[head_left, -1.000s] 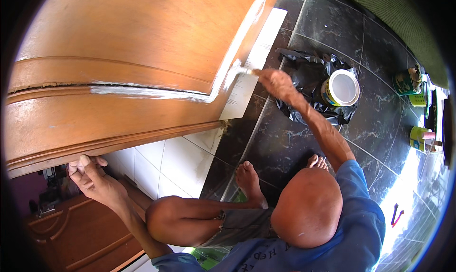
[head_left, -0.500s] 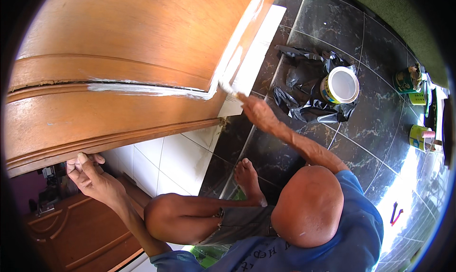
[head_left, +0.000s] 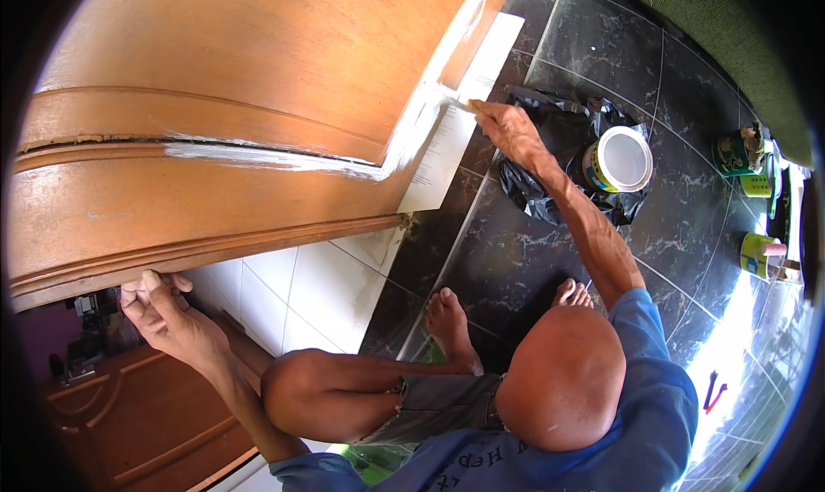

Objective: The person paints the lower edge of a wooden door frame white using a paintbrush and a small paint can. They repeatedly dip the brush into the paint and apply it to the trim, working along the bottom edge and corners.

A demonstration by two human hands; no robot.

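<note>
A brown wooden door has streaks of white paint along a groove and its right edge. My right hand is closed on a paintbrush, whose tip touches the white-streaked edge. Below the door, my left hand grips the lower edge with curled fingers. A white paper sheet lies beside the door's right edge. An open paint can with pale contents stands on crumpled black plastic, to the right of my right hand.
Dark floor tiles surround my bare feet. Several cans stand at the right beside a green fabric surface. A small dark and red tool lies lower right. At lower left are white tiles and another carved wooden panel.
My right hand and brush first moved down along the painted edge, then back up and right. My left hand stays on the door's lower edge.
</note>
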